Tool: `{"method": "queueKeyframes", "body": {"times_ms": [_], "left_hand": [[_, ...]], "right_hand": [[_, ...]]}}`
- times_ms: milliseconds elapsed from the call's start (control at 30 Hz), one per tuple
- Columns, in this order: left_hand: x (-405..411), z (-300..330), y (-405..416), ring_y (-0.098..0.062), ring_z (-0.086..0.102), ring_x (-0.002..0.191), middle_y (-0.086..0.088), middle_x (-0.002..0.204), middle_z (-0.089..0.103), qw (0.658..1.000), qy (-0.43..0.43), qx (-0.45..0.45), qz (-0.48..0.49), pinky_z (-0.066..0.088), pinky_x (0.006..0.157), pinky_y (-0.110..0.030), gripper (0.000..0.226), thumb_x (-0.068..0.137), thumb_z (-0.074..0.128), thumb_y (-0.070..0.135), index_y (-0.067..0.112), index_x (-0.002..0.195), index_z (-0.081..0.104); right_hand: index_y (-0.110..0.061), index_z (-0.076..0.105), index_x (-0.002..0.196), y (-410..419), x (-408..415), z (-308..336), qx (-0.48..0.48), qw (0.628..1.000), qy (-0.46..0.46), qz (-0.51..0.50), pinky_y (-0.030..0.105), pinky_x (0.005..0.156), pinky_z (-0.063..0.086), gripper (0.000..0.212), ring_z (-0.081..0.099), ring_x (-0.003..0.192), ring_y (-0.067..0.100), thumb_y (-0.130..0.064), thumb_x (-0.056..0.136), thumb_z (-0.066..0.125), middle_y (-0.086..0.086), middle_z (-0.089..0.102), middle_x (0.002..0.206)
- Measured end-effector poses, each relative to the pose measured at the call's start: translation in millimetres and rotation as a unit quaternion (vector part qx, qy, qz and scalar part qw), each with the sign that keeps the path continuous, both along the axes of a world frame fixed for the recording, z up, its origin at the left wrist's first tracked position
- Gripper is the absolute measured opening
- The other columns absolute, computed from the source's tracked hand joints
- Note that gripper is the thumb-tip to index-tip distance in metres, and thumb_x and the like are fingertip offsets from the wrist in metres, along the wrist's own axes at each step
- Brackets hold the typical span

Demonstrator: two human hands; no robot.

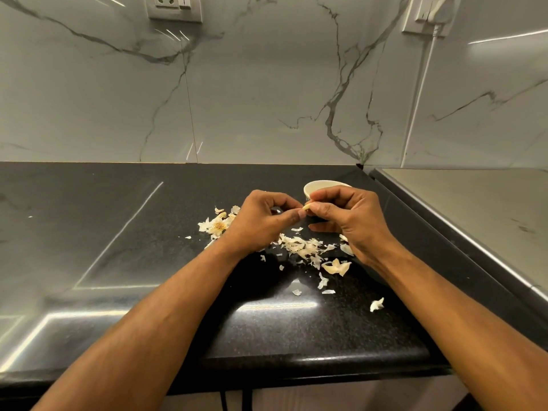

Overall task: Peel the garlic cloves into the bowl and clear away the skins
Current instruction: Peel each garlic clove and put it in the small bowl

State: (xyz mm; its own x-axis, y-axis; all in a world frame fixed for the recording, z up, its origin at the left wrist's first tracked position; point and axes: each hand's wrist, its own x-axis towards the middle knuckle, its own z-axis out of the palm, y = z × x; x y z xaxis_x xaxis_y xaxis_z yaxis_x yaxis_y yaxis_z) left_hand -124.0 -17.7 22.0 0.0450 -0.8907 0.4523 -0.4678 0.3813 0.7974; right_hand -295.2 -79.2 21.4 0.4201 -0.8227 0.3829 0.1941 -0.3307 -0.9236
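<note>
Currently both hands, left hand [261, 221] and right hand [350, 221], pinch one garlic clove [306, 206] at the bowl's [314, 188] 6 o'clock. Risk: slick clove slips onto the skins [302, 247] littering the counter [118, 232].

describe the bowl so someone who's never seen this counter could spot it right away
On the black countertop, look toward the back right, near the corner where the marble wall meets the raised ledge. The bowl sits just behind the right hand, which hides part of it. It is the only cream, round-rimmed vessel there; everything else pale is flat, papery garlic skins.
</note>
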Motion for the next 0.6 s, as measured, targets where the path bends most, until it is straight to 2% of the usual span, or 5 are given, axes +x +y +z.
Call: {"method": "queueKeyframes", "body": {"times_ms": [133, 167, 267, 367, 600], "left_hand": [[-0.9, 2.8, 3.2, -0.012, 0.046, 0.048, -0.015, 0.070, 0.065, 0.999, 0.023, 0.011, -0.023, 0.040, 0.045, -0.020, 0.011, 0.090, 0.065, 0.014, 0.006, 0.091, 0.074], [-1.1, 3.4, 3.9, -0.015, 0.046, 0.048, -0.017, 0.072, 0.065, 0.999, 0.031, 0.016, -0.030, 0.040, 0.045, -0.021, 0.013, 0.091, 0.064, 0.013, 0.004, 0.091, 0.073], [-1.1, 5.7, 6.1, -0.018, 0.046, 0.048, -0.011, 0.073, 0.064, 0.997, 0.049, 0.035, -0.052, 0.038, 0.045, -0.021, 0.013, 0.092, 0.062, 0.010, 0.002, 0.090, 0.071], [-1.9, 7.0, 7.1, -0.016, 0.045, 0.047, -0.007, 0.071, 0.064, 0.995, 0.065, 0.048, -0.056, 0.038, 0.045, -0.021, 0.013, 0.092, 0.060, 0.004, 0.008, 0.084, 0.071], [-2.8, 7.5, 7.7, -0.013, 0.045, 0.044, -0.006, 0.064, 0.064, 0.990, 0.109, 0.076, -0.039, 0.034, 0.042, -0.019, 0.017, 0.090, 0.060, -0.001, 0.006, 0.078, 0.071]], "right_hand": [[-0.007, 0.072, 0.087, -0.5, -0.5, 1.1, 0.007, 1.000, -0.004, 0.003, 0.036, 0.067, 0.062, 0.009, 0.073, 0.079, 0.023, 0.000, 0.080, 0.070, 0.008, 0.075, 0.081], [-0.007, 0.072, 0.086, -0.3, -0.5, 1.5, 0.014, 1.000, -0.009, 0.008, 0.037, 0.067, 0.062, 0.009, 0.073, 0.079, 0.023, -0.003, 0.078, 0.071, 0.009, 0.074, 0.080], [-0.009, 0.073, 0.080, -1.2, -0.6, 1.3, 0.039, 0.999, -0.021, 0.027, 0.037, 0.069, 0.062, 0.010, 0.072, 0.078, 0.024, -0.008, 0.071, 0.071, 0.010, 0.073, 0.079], [-0.018, 0.077, 0.073, -2.1, -1.3, 1.2, 0.047, 0.998, -0.017, 0.050, 0.039, 0.072, 0.061, 0.011, 0.072, 0.079, 0.023, -0.009, 0.071, 0.071, 0.010, 0.074, 0.079], [-0.021, 0.078, 0.074, 0.0, -1.1, 0.7, 0.017, 0.997, -0.015, 0.074, 0.045, 0.081, 0.059, 0.014, 0.072, 0.083, 0.023, -0.010, 0.072, 0.071, 0.008, 0.075, 0.082]]}}
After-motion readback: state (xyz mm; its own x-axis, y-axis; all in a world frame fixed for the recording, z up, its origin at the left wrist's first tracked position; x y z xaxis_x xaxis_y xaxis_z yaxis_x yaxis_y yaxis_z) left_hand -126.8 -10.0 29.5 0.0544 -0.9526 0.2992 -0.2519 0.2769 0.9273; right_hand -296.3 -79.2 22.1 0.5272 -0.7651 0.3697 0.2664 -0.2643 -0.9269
